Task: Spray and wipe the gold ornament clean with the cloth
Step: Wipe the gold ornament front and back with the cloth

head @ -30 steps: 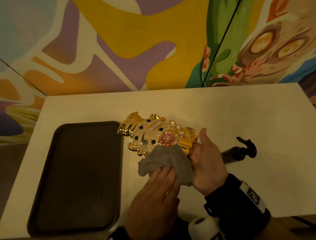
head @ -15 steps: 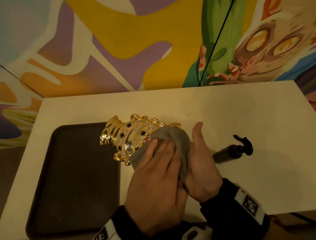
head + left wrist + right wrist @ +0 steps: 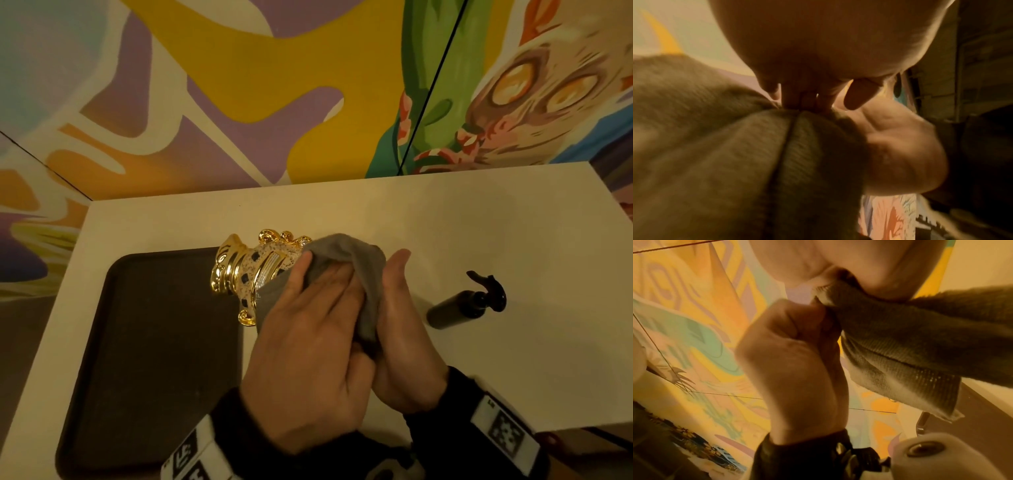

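Observation:
The gold ornament (image 3: 251,274), jewelled with black squares, is tilted with its gold end over the tray's right edge. A grey cloth (image 3: 346,255) covers its right half. My left hand (image 3: 318,329) lies on top of the cloth, fingers laid flat and pressing it against the ornament; in the left wrist view the fingertips (image 3: 807,100) push into the cloth (image 3: 725,154) with the thumb free. My right hand (image 3: 400,325) grips the ornament's right end from the side, thumb up; its fingers are hidden behind the cloth (image 3: 910,337). The black spray bottle (image 3: 462,305) lies on its side to the right.
A dark brown tray (image 3: 154,342) sits on the left of the white table (image 3: 445,222). A painted wall stands right behind the table. The table's front edge runs just below my wrists.
The ornament has swung left and turned, its gold end now over the tray's edge. My left hand has slid the cloth up from the lower edge over the ornament's right half.

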`<state>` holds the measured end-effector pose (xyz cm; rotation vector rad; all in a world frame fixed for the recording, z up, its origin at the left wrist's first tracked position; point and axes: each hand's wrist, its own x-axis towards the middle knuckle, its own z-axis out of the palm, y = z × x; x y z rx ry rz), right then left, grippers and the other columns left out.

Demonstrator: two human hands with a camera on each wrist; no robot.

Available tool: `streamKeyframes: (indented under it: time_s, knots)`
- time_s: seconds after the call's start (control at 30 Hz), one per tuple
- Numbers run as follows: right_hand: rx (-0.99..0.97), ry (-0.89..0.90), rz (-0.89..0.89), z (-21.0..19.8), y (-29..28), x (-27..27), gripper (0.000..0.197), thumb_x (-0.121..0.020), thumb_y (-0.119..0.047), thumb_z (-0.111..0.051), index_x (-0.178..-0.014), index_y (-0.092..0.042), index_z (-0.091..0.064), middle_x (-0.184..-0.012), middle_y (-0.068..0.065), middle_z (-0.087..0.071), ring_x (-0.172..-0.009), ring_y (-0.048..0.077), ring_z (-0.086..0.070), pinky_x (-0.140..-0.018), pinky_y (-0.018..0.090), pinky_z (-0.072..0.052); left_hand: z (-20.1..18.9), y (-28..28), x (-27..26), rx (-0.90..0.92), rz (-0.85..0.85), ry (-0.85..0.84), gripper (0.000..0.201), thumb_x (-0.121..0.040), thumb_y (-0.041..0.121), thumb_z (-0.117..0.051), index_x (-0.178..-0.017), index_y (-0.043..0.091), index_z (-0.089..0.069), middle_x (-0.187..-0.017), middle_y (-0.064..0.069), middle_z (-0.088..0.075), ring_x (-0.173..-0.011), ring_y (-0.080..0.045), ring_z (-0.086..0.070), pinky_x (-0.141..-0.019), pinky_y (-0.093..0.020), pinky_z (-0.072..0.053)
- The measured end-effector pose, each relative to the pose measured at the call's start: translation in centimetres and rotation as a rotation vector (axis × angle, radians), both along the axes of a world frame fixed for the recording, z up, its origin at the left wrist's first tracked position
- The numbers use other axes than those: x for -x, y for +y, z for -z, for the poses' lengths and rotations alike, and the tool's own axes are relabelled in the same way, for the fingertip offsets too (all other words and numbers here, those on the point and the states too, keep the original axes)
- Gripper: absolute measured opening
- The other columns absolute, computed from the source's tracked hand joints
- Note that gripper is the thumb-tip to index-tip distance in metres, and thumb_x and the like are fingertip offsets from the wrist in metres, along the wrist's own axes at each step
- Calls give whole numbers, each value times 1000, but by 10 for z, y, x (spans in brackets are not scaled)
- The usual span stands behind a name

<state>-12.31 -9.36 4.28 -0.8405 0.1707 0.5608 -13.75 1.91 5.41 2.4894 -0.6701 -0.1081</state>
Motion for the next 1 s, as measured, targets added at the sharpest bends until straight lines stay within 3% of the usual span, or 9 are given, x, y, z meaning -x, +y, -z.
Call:
streamKeyframes:
  time_s: [0.2,0.3,0.47,0.67,0.73,0.8,0.87,0.93,1.0]
  knots:
    - [-15,46,-11,2,-4,4,76,-66,-74,-29,-105,-27,-73,-115,2,-74,-109,13,-68,-79,19,-56,8,-1,10,98,13,11,73,-75,26,-44,-146,10,-42,-151,-1,-45,-145,-9,-29,-124,-39,-12]
    - [18,15,-7,4,-5,5,75,-67,-73,-29,-112,-28,-68,-115,-2,-74,-109,9,-67,-79,16,-55,10,-2,3,62,23,15,69,-75,26,-43,-142,9,-48,-144,-1,-53,-141,-9,-37,-124,-40,-9]
    - [23,-5,14,7,-8,-2,91,-73,-73,-23,-138,-16,-52,-133,7,-63,-124,18,-59,-99,25,-49,6,-5,-10,-96,-40,-42,66,-80,32,-39,-142,10,-49,-144,-2,-53,-142,-11,-37,-123,-45,-10]
    - [-54,52,8,7,-16,-9,91,-70,-75,-24,-120,-11,-65,-120,14,-70,-114,25,-66,-94,32,-55,8,-13,12,74,27,-23,62,-81,29,-46,-138,6,-52,-143,-5,-54,-143,-14,-36,-123,-47,-13]
    - [-97,69,30,10,-17,-8,90,-69,-77,-31,-115,-10,-70,-119,16,-70,-111,26,-67,-87,33,-58,18,-15,15,29,23,16,62,-85,31,-43,-141,5,-50,-148,-8,-49,-144,-18,-36,-122,-46,-16]
    - [-178,71,45,12,-18,-7,88,-58,-79,-54,-107,-9,-75,-116,16,-71,-108,26,-68,-82,33,-59,33,-13,15,-102,34,29,56,-95,35,-33,-134,3,-57,-150,-11,-46,-137,-23,-46,-119,-41,-21]
    - [-221,77,27,14,-18,-6,89,-46,-74,-71,-105,-8,-76,-113,16,-72,-105,26,-70,-80,34,-59,46,-10,17,-138,41,78,62,-101,37,-17,-126,4,-62,-154,-11,-39,-129,-25,-54,-117,-36,-22]
    - [-167,81,8,15,-16,-3,91,-50,-77,-64,-111,-9,-74,-117,15,-71,-109,25,-68,-83,32,-59,43,-8,21,-70,25,53,54,-96,32,-30,-133,4,-58,-150,-10,-45,-138,-22,-45,-119,-40,-22]
    - [-74,73,18,16,-14,2,94,-65,-80,-39,-123,-12,-66,-123,13,-69,-116,23,-65,-93,30,-55,30,-10,18,22,4,11,60,-87,28,-41,-141,5,-49,-151,-8,-45,-146,-17,-30,-123,-41,-15]
